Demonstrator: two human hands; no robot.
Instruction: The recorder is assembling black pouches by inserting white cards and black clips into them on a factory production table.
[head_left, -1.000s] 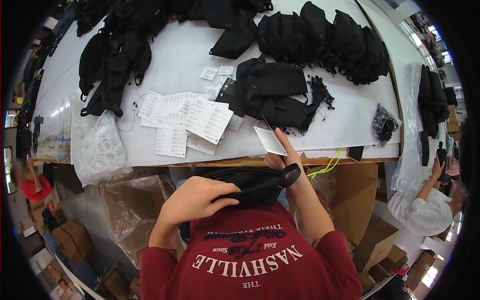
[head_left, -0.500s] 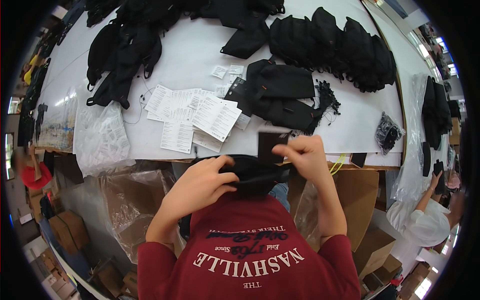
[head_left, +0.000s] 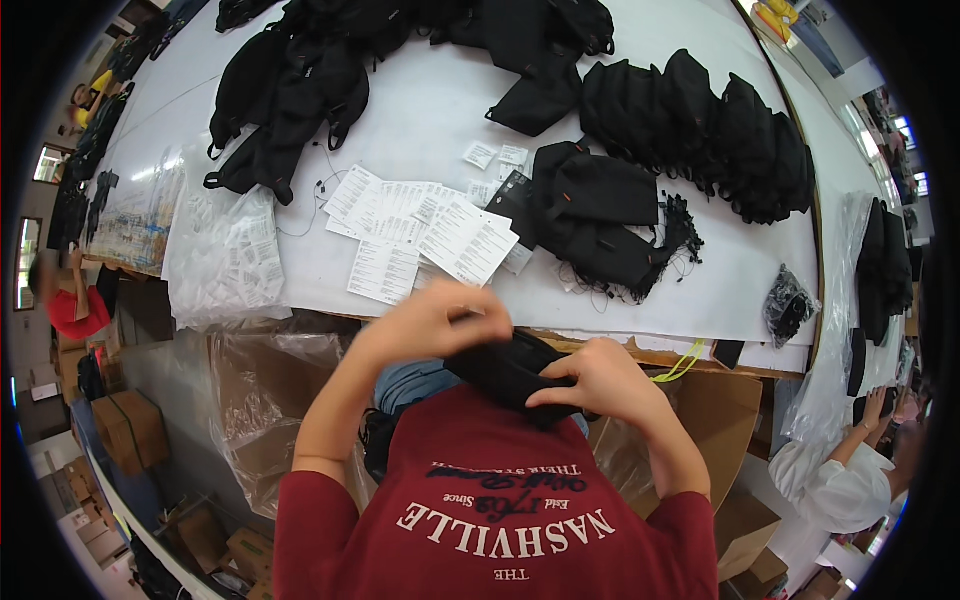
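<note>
A small black fabric bag (head_left: 508,372) is held above my lap, just off the table's near edge. My right hand (head_left: 602,382) grips its right end, thumb on the near side. My left hand (head_left: 452,318) is over the bag's far left edge, fingers curled in and blurred by motion; whatever they pinch is hidden. Beyond my hands, white printed sheets (head_left: 383,268) lie fanned on the table. Right of them rest black bags (head_left: 610,190), with a black card (head_left: 513,205) and a bunch of thin black cords (head_left: 682,228) beside them.
Rows of black bags (head_left: 690,125) fill the table's far side. A plastic bag of white labels (head_left: 225,255) sits at the left edge, a small bag of black pieces (head_left: 790,305) at the right. Below are cartons (head_left: 722,425). Another person in white (head_left: 835,475) is at far right.
The dark square piece in my right hand is out of sight, and that hand now grips the bag's right end. My left hand has moved up and right. The whole view has shifted.
</note>
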